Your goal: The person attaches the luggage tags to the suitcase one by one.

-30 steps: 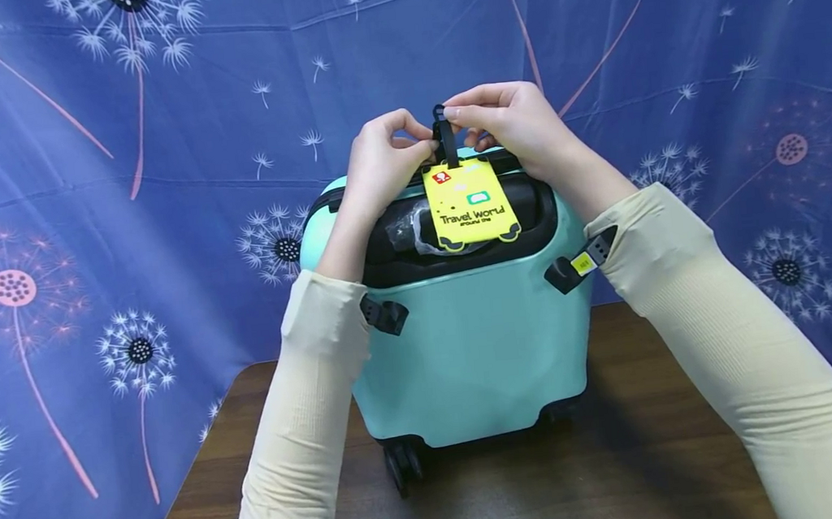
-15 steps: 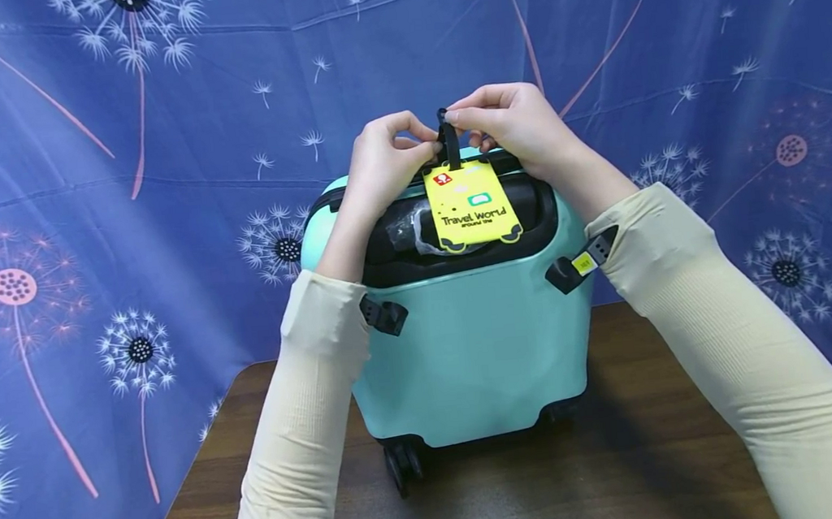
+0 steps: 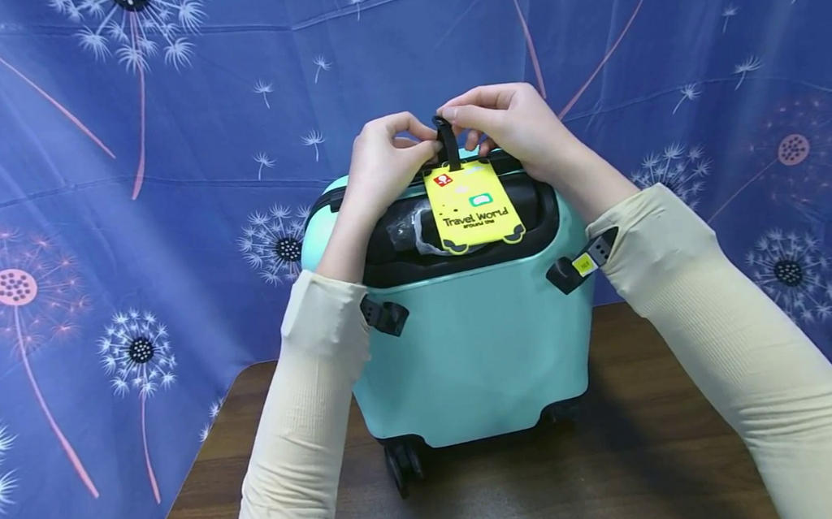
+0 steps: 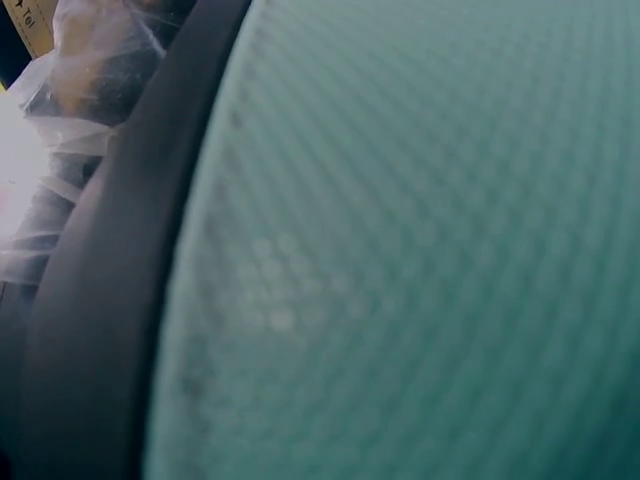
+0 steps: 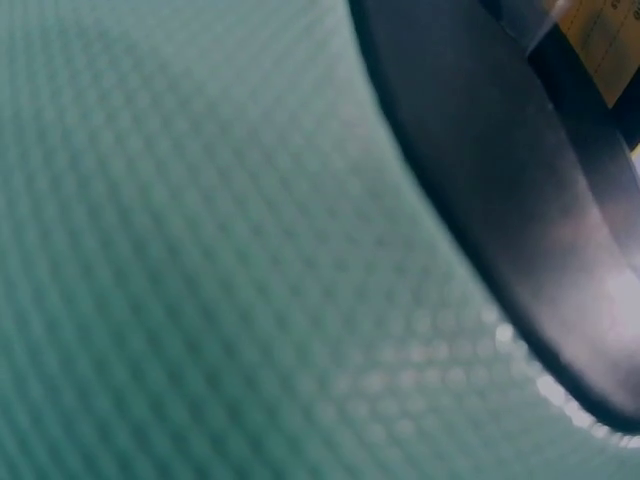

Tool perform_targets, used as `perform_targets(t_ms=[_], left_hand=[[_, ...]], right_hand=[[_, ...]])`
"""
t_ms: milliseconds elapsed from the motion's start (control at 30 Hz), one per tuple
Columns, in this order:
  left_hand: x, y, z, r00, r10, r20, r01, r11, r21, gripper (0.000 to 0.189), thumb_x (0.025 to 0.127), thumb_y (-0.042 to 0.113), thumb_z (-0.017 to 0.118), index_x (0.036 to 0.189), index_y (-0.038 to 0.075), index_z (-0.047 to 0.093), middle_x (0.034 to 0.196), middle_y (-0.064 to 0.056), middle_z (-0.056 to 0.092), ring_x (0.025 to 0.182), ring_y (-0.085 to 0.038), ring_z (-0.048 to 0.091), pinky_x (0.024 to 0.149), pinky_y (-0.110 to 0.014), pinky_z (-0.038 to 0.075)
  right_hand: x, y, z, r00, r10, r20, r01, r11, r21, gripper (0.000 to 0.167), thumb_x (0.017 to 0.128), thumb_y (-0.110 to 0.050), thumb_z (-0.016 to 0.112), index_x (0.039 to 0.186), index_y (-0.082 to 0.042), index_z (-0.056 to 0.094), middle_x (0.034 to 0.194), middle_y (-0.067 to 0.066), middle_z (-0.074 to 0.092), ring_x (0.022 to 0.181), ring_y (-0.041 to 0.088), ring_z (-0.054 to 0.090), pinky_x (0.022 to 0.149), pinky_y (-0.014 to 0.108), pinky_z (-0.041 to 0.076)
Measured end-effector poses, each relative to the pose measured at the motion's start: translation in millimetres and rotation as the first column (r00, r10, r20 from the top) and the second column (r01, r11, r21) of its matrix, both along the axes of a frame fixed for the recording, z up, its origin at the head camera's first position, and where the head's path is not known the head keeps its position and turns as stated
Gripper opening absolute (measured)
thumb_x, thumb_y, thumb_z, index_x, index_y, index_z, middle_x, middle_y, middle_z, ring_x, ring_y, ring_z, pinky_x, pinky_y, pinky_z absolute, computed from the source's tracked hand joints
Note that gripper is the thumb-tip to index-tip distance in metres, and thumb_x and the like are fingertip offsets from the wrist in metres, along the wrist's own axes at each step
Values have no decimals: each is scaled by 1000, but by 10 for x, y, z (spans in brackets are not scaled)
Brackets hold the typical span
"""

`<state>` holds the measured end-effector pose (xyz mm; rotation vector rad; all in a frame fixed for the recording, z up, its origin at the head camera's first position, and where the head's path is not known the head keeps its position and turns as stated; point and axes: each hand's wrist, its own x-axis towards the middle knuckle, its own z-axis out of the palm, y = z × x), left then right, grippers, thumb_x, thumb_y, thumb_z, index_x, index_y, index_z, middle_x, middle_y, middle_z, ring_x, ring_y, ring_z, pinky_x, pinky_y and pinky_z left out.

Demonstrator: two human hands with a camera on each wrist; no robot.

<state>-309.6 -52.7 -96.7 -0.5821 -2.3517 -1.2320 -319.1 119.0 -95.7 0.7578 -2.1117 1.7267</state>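
Observation:
A yellow luggage tag (image 3: 474,206) printed "Travel World" hangs by a black strap (image 3: 450,147) over the front of a mint-green suitcase (image 3: 467,353). My left hand (image 3: 388,157) pinches the strap from the left between thumb and forefinger. From the right, my right hand (image 3: 508,126) pinches the strap's looped top with thumb and forefinger. The fingertips of both hands nearly meet there. The suitcase handle under the strap is mostly hidden. Both wrist views show only the blurred, textured shell (image 4: 420,250) and black panel (image 5: 500,170), with no fingers visible.
The suitcase stands upright on black wheels (image 3: 403,466) on a brown wooden table (image 3: 679,434). Clear plastic wrap (image 3: 414,229) sits in its black front recess behind the tag. A blue dandelion-print cloth (image 3: 186,229) hangs close behind.
The top of the strap loop has come down a little, and my right fingertips have shifted slightly left. The tag has slid slightly down and right. My left hand has barely moved.

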Motion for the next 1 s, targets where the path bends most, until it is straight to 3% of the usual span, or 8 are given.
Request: perform_targets(t_ms=[200, 400, 567, 767, 1000], left_hand=[[-7, -5, 0, 1000, 13, 0, -13, 1000, -15, 16, 86, 19, 68, 96, 7, 72, 94, -7, 72, 84, -10, 67, 72, -19, 47], [-18, -5, -3, 999, 32, -11, -32, 999, -27, 16, 86, 18, 66, 96, 7, 73, 93, -7, 72, 83, -9, 66, 72, -18, 47], [-3, -1, -3, 1000, 20, -3, -20, 1000, -8, 17, 86, 18, 68, 96, 6, 73, 92, -7, 72, 82, -10, 67, 70, -19, 48], [-14, -4, -6, 1000, 7, -8, -7, 1000, -17, 17, 86, 18, 68, 98, 7, 73, 95, -7, 72, 85, -11, 67, 74, -20, 49], [-7, -11, -6, 1000, -8, -22, 8, 1000, -11, 14, 86, 16, 68, 96, 7, 71, 99, -7, 72, 89, -11, 68, 76, -20, 49]], right_hand=[[5, 0, -2, 999, -43, -12, 43, 998, 41, 22, 84, -22, 70, 103, -11, 72, 90, -6, 65, 64, 9, 54, 57, 20, 45], [7, 8, -24, 994, -82, -77, 91, 987, 133, 27, 84, -26, 70, 108, -12, 70, 95, -7, 64, 71, 14, 55, 61, 22, 45], [0, 11, -29, 989, -93, -119, 108, 986, 125, 25, 84, -23, 70, 108, -15, 69, 95, -6, 61, 70, 17, 56, 60, 24, 46], [0, 10, -23, 990, -102, -98, 114, 987, 116, 22, 84, -24, 71, 104, -15, 71, 106, -5, 60, 71, 16, 56, 60, 23, 46], [14, 6, -10, 989, -109, -96, 126, 973, 196, 32, 86, -28, 67, 116, -16, 65, 105, -4, 58, 69, 15, 55, 63, 25, 47]])
